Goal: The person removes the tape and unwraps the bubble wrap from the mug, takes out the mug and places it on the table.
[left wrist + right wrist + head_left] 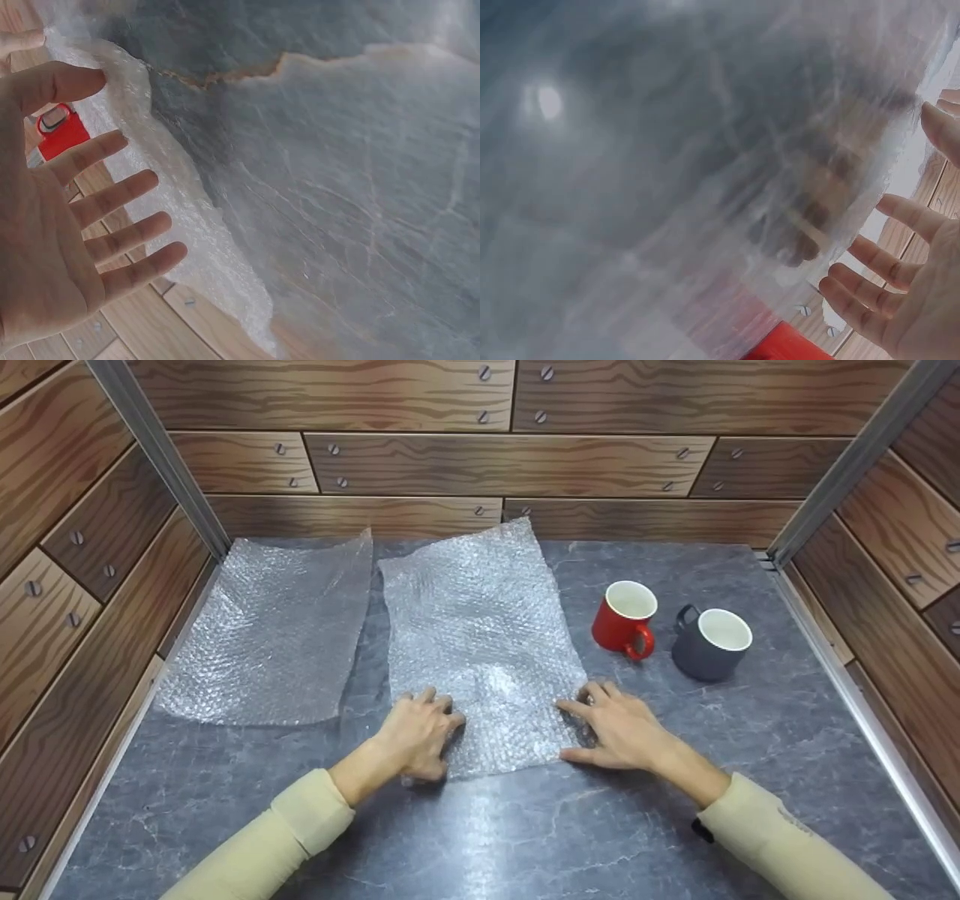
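Note:
A sheet of bubble wrap (480, 622) lies lengthwise on the grey marbled table, its far edge raised against the back wall. My left hand (424, 731) rests at the sheet's near left edge; in the left wrist view its fingers (120, 199) are spread and nearly straight. At the near right edge, my right hand (622, 727) touches the wrap with fingertips and thumb apart. Its fingers (877, 262) look loosely extended in the right wrist view. Beyond that hand stand a red mug (616, 622) and a dark grey mug (701, 652), both upright.
A second bubble wrap sheet (270, 637) lies flat at the left, its far right corner turned up. Wood-patterned walls (510, 465) enclose the table at the back and sides. Metal rails (862, 720) run along the table's side edges.

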A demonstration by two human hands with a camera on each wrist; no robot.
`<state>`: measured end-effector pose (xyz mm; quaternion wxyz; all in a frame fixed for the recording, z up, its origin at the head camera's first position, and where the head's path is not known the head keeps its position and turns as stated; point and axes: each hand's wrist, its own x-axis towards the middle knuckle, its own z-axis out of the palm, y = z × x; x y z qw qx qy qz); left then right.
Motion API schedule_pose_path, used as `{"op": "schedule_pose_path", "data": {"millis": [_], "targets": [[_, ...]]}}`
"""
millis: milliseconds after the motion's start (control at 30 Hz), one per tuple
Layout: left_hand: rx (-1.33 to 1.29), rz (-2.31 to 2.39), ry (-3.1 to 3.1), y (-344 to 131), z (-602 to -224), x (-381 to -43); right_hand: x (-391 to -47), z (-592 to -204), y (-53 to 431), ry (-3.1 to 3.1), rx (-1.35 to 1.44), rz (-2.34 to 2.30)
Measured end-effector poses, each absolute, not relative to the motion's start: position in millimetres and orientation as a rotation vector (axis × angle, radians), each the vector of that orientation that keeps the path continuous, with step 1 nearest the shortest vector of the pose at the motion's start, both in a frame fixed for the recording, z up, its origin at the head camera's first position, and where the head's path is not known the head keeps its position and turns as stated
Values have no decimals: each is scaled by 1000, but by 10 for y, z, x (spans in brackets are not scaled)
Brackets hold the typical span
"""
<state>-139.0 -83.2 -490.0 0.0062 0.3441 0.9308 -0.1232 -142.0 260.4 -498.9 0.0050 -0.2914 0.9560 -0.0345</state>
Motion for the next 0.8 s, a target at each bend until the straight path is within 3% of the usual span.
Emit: {"op": "schedule_pose_path", "data": {"millis": [800], "targets": [[885, -232, 2919, -1129, -4870, -1531, -1422, -4939, 2328, 2884, -1047, -131]]}}
